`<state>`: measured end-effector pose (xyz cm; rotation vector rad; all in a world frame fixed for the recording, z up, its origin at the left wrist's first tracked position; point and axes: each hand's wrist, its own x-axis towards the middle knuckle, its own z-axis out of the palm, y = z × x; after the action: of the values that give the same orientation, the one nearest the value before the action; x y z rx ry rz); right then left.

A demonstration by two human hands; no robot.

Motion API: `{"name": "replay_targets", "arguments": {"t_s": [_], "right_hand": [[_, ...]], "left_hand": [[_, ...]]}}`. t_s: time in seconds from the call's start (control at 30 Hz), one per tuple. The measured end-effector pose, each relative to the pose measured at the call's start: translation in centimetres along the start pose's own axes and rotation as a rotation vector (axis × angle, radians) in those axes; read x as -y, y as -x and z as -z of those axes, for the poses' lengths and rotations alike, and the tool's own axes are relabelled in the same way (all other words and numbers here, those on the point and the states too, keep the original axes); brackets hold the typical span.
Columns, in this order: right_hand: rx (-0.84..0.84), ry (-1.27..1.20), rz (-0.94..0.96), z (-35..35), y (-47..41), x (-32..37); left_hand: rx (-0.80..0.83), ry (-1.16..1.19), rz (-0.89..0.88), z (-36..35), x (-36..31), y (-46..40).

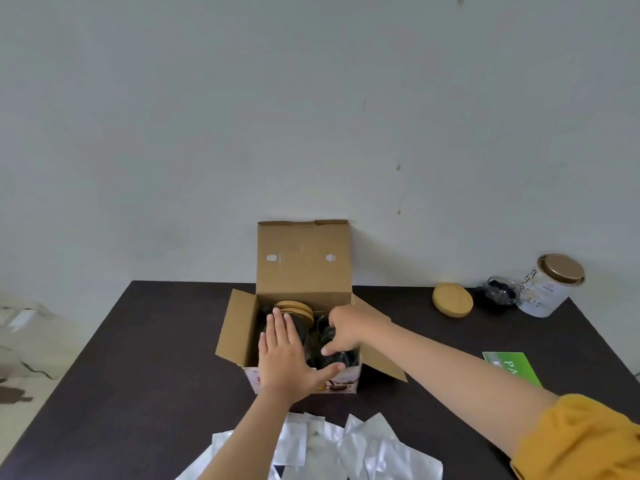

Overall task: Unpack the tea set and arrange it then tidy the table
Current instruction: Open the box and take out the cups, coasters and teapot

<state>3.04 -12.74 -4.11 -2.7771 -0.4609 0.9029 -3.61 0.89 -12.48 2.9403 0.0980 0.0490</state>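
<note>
While the flat left hand (282, 348) steadies the carton (304, 271), the right hand (341, 332), directly above, pinches a dark cup (341, 358) inside.

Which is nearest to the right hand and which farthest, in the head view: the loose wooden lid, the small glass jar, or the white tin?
From the right hand, which reaches into the cardboard box:
1. Loose wooden lid, on the table to the right of the box.
2. Small glass jar, farther right, just past the lid.
3. White tin, farthest right, near the table's far corner.
</note>
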Motion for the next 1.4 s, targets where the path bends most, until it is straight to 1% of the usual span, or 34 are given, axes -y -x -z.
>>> {"name": "replay_targets", "arguments": {"t_s": [0.1, 0.2, 0.3, 0.4, 0.53, 0.6, 0.7, 0.77, 0.87, 1.0, 1.07, 1.2, 1.4], "right_hand": [[0.075, 0.14, -0.04, -0.4, 0.2, 1.0], [0.086, 0.168, -0.06, -0.6, 0.2, 1.3], [0.028, 0.138, -0.058, -0.7, 0.2, 1.3], [-0.08, 0.081, -0.043, -0.7, 0.4, 0.9], [-0.265, -0.092, -0.003, -0.5, 0.2, -0.5], [-0.362, -0.252, 0.02, 0.0, 0.6, -1.7], [-0.457, -0.527, 0.038, 0.9, 1.7, -4.3], [-0.512, -0.592, -0.014, 1.1, 2.3, -7.2], [-0.555, -0.577, -0.126, 0.6, 3.2, -12.5], [-0.554, -0.427, -0.416, -0.7, 4.6, -20.0], [-0.553, -0.389, -0.507, -1.1, 5.2, -23.5], [-0.588, -0.39, -0.608, -1.4, 5.8, -29.4], [-0.549, -0.37, -0.658, -1.6, 5.8, -33.3]], "left_hand": [[-0.002, 0.012, -0.012, -0.1, 0.1, 0.0], [-0.012, 0.02, -0.021, -0.2, 0.2, 0.0], [-0.011, 0.019, -0.025, -0.3, 0.2, -0.2], [-0.019, 0.024, -0.028, -0.4, 0.3, -0.2], [-0.022, 0.017, -0.027, -0.6, 0.2, -0.2], [-0.026, 0.01, -0.024, -0.8, 0.2, -0.2], [-0.021, -0.002, -0.024, -0.9, 0.1, -0.3], [-0.022, -0.018, -0.022, -1.0, 0.1, -0.4], [-0.027, -0.037, -0.012, -1.0, 0.1, -0.4], [-0.035, -0.065, -0.001, -0.8, -0.1, -0.3], [-0.041, -0.074, 0.002, -0.9, 0.0, -0.4], [-0.036, -0.083, 0.007, -1.2, 0.0, -0.7], [-0.035, -0.121, 0.021, -1.4, 0.0, -0.7]]}}
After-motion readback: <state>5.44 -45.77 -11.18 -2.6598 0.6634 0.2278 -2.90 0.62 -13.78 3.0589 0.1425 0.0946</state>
